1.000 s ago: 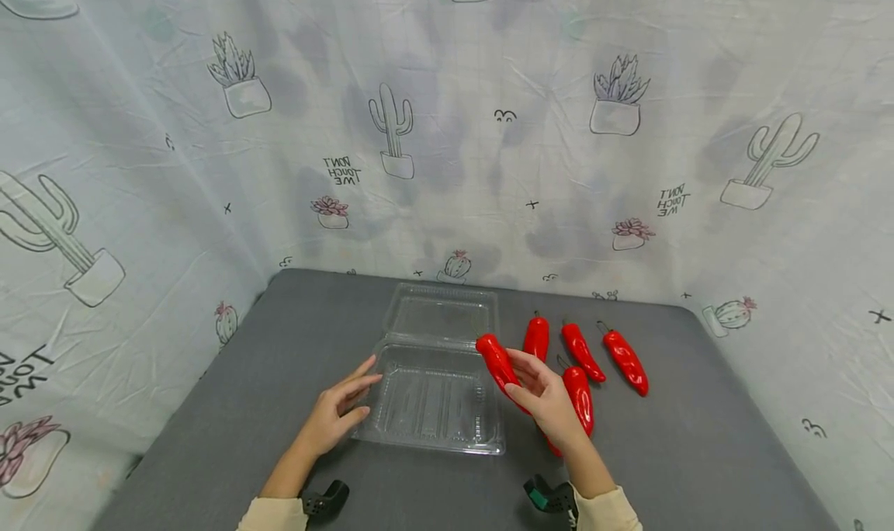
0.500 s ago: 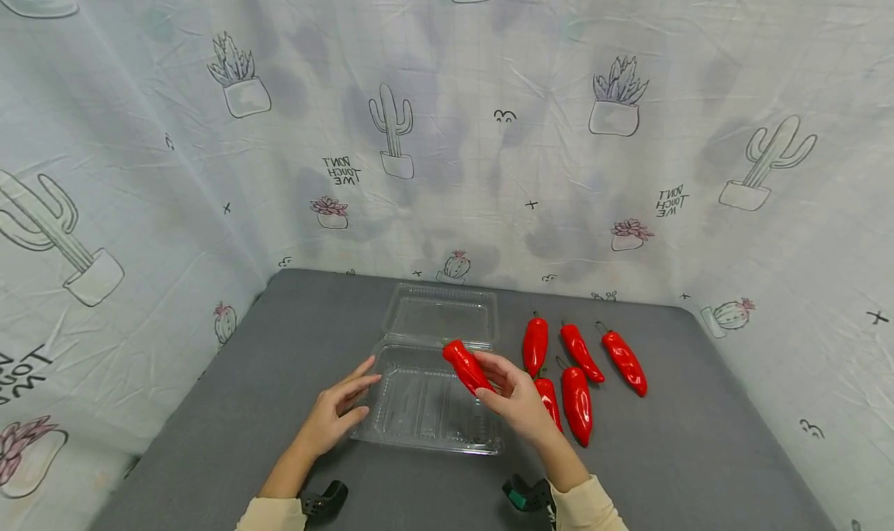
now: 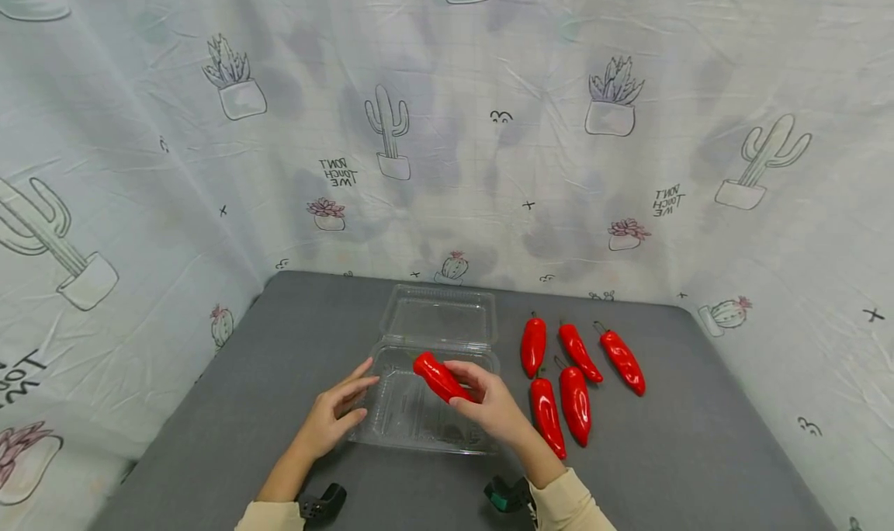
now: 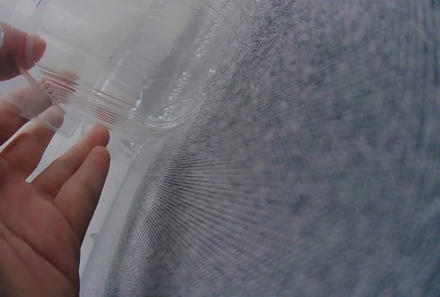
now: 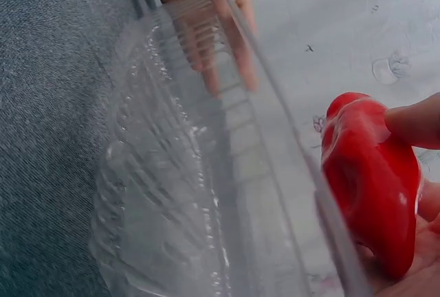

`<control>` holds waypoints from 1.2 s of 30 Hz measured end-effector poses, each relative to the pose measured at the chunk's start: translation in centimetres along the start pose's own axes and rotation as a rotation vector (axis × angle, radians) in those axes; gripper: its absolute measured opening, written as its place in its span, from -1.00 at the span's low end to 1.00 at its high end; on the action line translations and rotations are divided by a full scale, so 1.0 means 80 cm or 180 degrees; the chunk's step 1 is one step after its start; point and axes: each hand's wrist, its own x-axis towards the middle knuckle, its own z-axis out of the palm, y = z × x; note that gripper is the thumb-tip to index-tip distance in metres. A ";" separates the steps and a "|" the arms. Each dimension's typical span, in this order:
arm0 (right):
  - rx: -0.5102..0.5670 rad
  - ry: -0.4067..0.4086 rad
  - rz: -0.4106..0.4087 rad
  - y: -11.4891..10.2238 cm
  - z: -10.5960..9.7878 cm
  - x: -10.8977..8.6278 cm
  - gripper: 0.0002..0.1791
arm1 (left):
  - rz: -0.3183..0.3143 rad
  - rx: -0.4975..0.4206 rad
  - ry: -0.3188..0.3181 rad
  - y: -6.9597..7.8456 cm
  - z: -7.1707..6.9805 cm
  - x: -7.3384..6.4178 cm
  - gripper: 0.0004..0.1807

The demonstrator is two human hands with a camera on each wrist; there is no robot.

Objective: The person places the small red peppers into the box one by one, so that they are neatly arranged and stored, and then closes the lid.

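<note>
My right hand [image 3: 489, 407] holds a glossy red chili pepper [image 3: 438, 376] over the clear plastic clamshell container [image 3: 426, 449]. In the right wrist view the thumb presses the side of the pepper [image 5: 371, 180], with the palm and other fingers partly out of frame. The container lies with its lid [image 3: 441, 317] folded back, away from the person. At its left edge rests my left hand [image 3: 331, 416], fingers spread and only slightly bent. Through the clear plastic in the left wrist view, the left hand's fingertips [image 4: 96, 135] show at the container's rim.
Several more red chili peppers [image 3: 576, 405] lie on the grey table [image 3: 670, 469] to the right of the container, stems pointing away. A white curtain [image 3: 454, 150] printed with potted plants hangs behind the table and along its sides.
My right hand has carried the pepper leftward, from beside the other peppers to over the container's base. The left hand has stayed at the container's left edge.
</note>
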 end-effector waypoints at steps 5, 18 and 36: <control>-0.0126 -0.0101 0.0157 -0.001 0.007 0.003 -0.48 | -0.0152 0.0024 -0.0024 0.002 -0.001 -0.001 -0.50; -0.0599 -0.0573 0.0371 0.005 0.013 0.008 -0.49 | -0.0200 0.0011 -0.0056 -0.003 -0.001 -0.002 -0.51; -0.1094 -0.1123 0.0598 0.012 0.014 0.014 -0.49 | -0.0129 0.0013 -0.0025 -0.002 -0.001 -0.001 -0.54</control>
